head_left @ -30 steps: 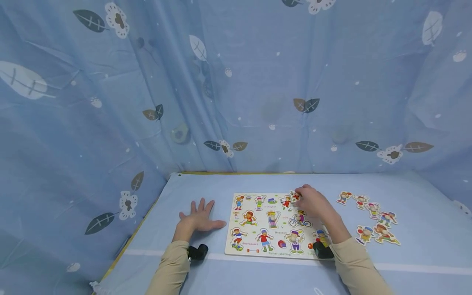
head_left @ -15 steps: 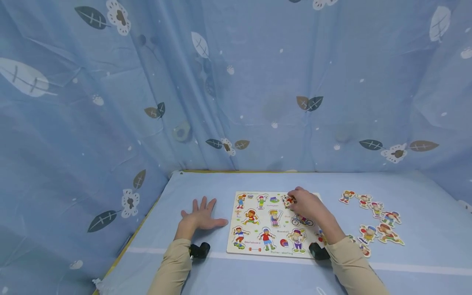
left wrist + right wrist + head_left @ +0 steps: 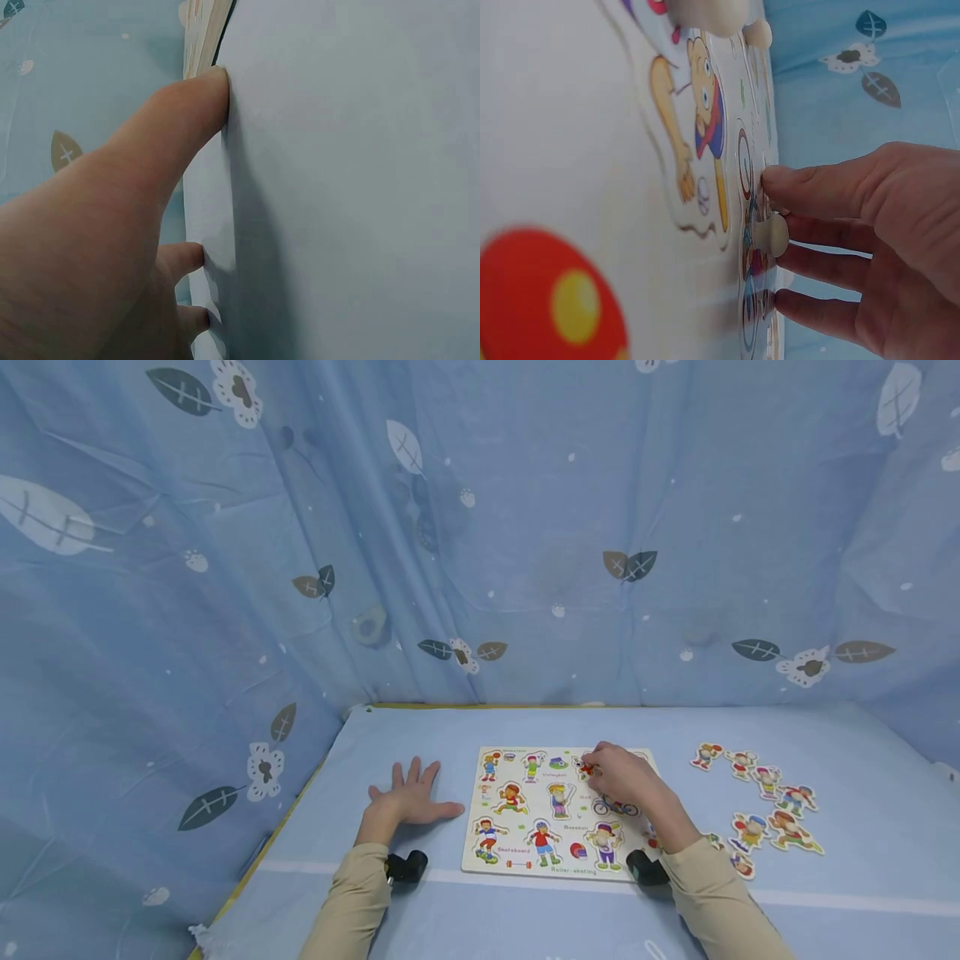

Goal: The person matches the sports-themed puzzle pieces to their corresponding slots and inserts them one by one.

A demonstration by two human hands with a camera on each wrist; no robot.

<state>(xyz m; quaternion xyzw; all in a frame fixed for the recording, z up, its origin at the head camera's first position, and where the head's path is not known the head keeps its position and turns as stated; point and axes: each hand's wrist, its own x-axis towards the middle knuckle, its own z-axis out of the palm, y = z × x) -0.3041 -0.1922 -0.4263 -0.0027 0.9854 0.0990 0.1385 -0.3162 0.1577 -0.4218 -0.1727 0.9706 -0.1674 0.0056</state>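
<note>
We see the right hand (image 3: 628, 775) at the far right part of the puzzle board (image 3: 536, 807), its fingers drawn close together on the footballer piece (image 3: 583, 767), which they pinch at the board's far side, partly hiding it; we cannot tell whether it lies fully in its recess. Near these fingers, toward us, is the cyclist piece (image 3: 616, 807), whose pale knob (image 3: 772, 235) stands up in the right wrist view; the golfer piece (image 3: 559, 800) and the baseball player piece (image 3: 605, 846) also lie on the board, among brightly printed figures.

Our left hand (image 3: 408, 800) rests on the surface (image 3: 420, 731), its fingers spread wide and holding nothing; the thumb points at the board's left edge, just beside it. To the right of the board, we see loose pieces (image 3: 750, 832) in a curving cluster, some partly hidden by the right sleeve (image 3: 720, 893); a blue patterned curtain (image 3: 525, 543) hangs behind.
</note>
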